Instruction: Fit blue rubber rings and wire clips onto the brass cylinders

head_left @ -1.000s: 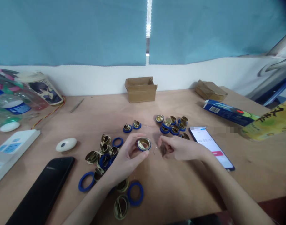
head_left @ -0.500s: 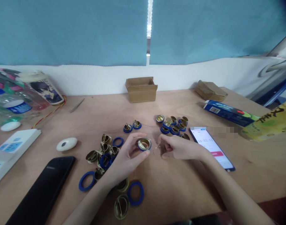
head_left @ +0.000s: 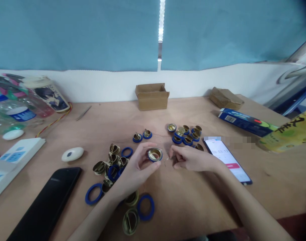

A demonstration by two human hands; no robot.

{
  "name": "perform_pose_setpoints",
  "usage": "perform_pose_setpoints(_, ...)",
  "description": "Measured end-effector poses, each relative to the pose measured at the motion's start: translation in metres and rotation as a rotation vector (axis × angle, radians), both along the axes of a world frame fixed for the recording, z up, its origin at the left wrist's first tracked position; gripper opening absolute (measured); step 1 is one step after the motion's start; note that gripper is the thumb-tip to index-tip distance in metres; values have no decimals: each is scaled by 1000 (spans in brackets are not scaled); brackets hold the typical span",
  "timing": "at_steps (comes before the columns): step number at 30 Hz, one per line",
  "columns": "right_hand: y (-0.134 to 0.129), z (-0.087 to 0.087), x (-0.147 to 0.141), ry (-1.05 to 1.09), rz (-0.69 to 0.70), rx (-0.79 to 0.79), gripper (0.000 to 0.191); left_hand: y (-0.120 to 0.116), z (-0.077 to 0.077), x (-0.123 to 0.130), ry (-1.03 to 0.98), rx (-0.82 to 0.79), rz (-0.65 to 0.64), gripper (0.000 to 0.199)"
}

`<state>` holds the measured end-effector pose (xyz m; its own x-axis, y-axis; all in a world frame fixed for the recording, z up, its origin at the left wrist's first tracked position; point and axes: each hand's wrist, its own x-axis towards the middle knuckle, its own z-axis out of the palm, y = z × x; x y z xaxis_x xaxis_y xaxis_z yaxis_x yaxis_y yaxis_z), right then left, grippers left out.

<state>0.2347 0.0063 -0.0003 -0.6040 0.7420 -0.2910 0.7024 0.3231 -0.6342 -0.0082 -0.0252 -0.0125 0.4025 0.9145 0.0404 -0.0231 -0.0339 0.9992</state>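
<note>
Between its thumb and fingers, my left hand (head_left: 140, 164) holds a round brass piece with a blue ring (head_left: 155, 155), its hollow side facing up. Just to the right, my right hand (head_left: 185, 158) pinches a thin, light wire (head_left: 167, 161), and its fingertips stay apart from the brass piece. Several loose brass pieces (head_left: 99, 167) and blue rings (head_left: 145, 207) lie around my left forearm. Beyond my hands are two ringed brass pieces (head_left: 147, 134), and a group of several more (head_left: 187, 139) sits to the right.
A lit phone (head_left: 228, 160) lies right of my right hand, a black phone (head_left: 46, 201) at the left. An open cardboard box (head_left: 153, 101) stands at the back. Bottles (head_left: 19, 112), a white oval case (head_left: 72, 154), tweezers (head_left: 84, 113) and a blue box (head_left: 245, 122) are around.
Both hands keep nearly the same pose and hold the same things. The whole view has shifted very slightly.
</note>
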Motion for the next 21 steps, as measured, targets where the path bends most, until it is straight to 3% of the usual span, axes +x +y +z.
perform_pose_setpoints(7,0,2,-2,-21,-10,-4,23,1,-2,1,-3,1,-6,37)
perform_pose_setpoints(21,3,4,4,-51,-90,0,35,1,-5,0,2,-34,1,37)
